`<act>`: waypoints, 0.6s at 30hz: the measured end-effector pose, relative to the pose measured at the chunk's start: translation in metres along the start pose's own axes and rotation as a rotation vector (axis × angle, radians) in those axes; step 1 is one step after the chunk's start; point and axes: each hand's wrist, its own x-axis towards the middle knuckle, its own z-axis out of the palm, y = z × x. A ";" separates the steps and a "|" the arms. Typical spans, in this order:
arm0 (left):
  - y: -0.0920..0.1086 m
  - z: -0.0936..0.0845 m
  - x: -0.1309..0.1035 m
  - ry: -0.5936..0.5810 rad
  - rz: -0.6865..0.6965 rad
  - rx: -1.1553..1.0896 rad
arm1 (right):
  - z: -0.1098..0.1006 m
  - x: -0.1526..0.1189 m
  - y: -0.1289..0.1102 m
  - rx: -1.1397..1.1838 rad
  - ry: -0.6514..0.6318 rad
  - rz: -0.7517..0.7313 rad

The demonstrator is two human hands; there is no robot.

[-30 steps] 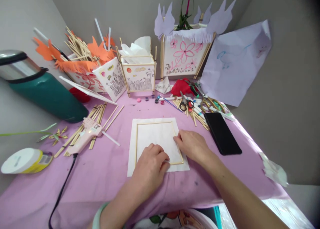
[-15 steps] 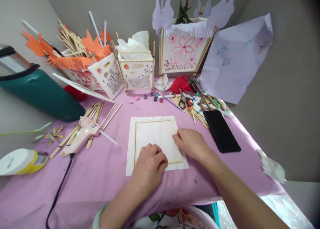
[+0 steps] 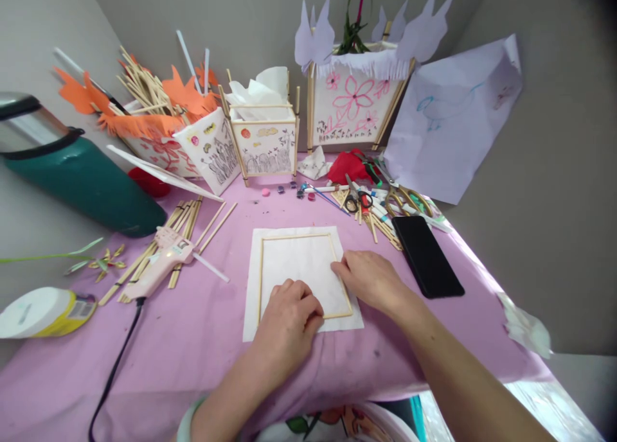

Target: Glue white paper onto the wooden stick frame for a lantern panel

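A square frame of thin wooden sticks (image 3: 296, 237) lies flat on a white sheet of paper (image 3: 289, 265), whose edges stick out past it on every side. My left hand (image 3: 290, 317) rests over the frame's near side, fingers curled and pressed down on the stick, covering part of it. At the right side of the frame, my right hand (image 3: 370, 278) has its thumb and fingers closed along the stick. Both hands hide the exact spots where their fingertips meet the wood.
Left are a pink glue gun (image 3: 166, 262) on wooden sticks, a teal bottle (image 3: 91, 185) and a white-lidded tub (image 3: 43, 313). A black phone (image 3: 428, 257) lies right. Behind are scissors (image 3: 355, 198) and decorated paper-sided boxes (image 3: 267, 146) on the purple cloth (image 3: 202, 345).
The whole view has shifted slightly downward in the picture. Both hands, the stick frame and the paper keep the same places relative to each other.
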 end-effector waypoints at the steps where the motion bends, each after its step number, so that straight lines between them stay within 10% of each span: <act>1: 0.000 -0.004 0.002 -0.012 0.006 -0.010 | 0.000 0.000 0.000 0.000 -0.001 -0.001; 9: -0.020 -0.039 0.074 0.052 -0.071 0.251 | 0.001 0.003 -0.004 0.005 -0.004 0.035; 18: -0.039 -0.028 0.109 0.039 -0.219 0.364 | 0.003 0.001 -0.001 0.040 0.009 0.067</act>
